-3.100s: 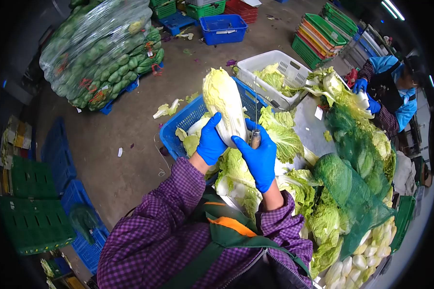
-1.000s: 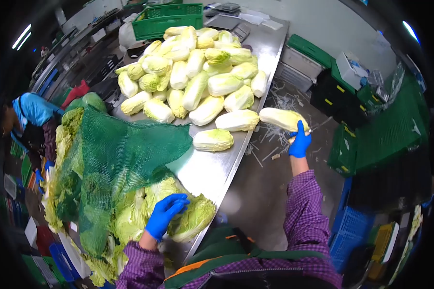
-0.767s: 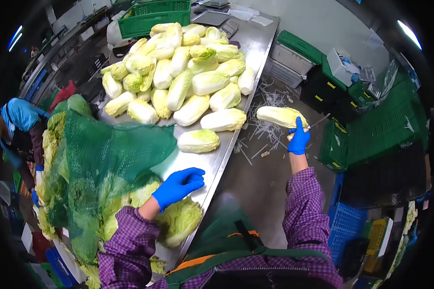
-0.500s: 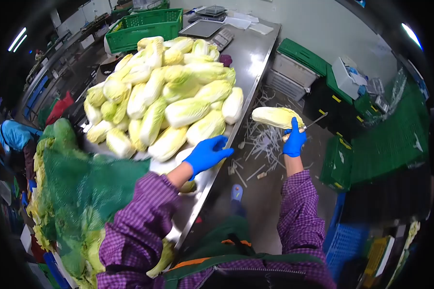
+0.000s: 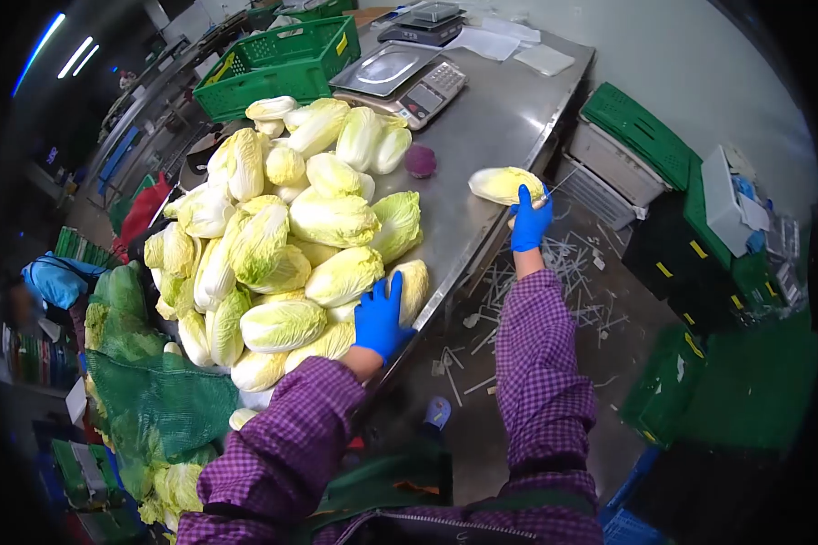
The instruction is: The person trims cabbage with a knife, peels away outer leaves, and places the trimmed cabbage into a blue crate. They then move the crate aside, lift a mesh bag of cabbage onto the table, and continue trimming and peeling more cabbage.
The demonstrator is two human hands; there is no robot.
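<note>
A napa cabbage (image 5: 497, 184) is gripped in my blue-gloved right hand (image 5: 531, 222), over the table's right edge. A thin knife blade (image 5: 562, 176) sticks out beyond the same hand; its handle is mostly hidden by the fingers and the cabbage. My left hand (image 5: 381, 320), also gloved in blue, has its fingers spread against the near right side of a large heap of napa cabbages (image 5: 336, 218). One pale yellow cabbage (image 5: 412, 289) lies just beside its fingertips.
The steel table (image 5: 482, 109) carries a kitchen scale (image 5: 432, 94), a green crate (image 5: 282, 62) and a round purple thing (image 5: 420, 161). Green netting (image 5: 159, 400) lies at the left. White scraps (image 5: 563, 272) litter the floor; stacked crates (image 5: 632, 141) stand right. A person in blue (image 5: 59, 277) is at far left.
My view has shifted. My left hand has moved onto the heap, its fingers spreading. My right hand has brought the cabbage and knife from above the floor to the table's edge.
</note>
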